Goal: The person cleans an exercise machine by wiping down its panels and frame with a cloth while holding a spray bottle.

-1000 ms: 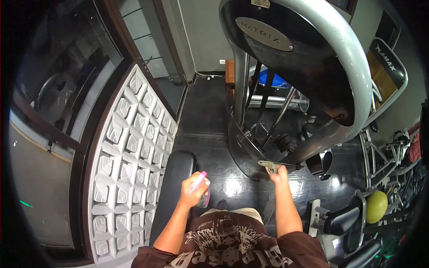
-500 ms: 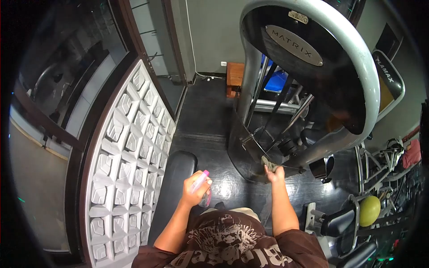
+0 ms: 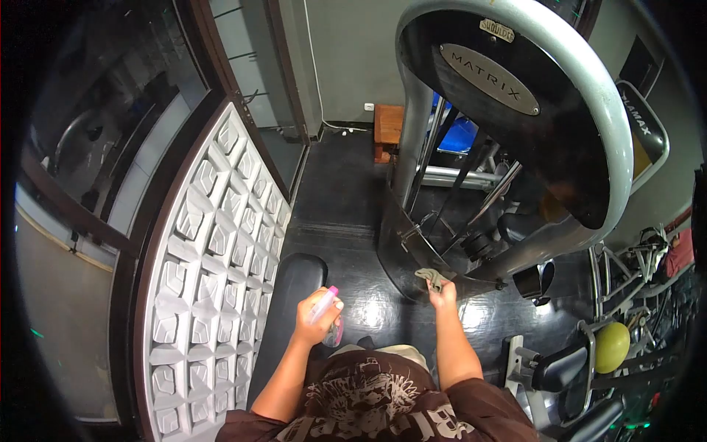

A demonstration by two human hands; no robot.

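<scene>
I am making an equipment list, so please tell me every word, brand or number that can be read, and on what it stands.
"MATRIX": oval plate on the machine.
"SHOULDER": small label above it; last letter faint.
"…LAMAX": dark panel, first letter unclear.
Shirt: lettering partly hidden, unreadable.
No number is readable.

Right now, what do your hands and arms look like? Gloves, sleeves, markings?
Left hand and right hand are ungloved. Forearms are uncovered, no watch or band visible. Sleeves are short, dark brown. Rings: can't tell.
</scene>
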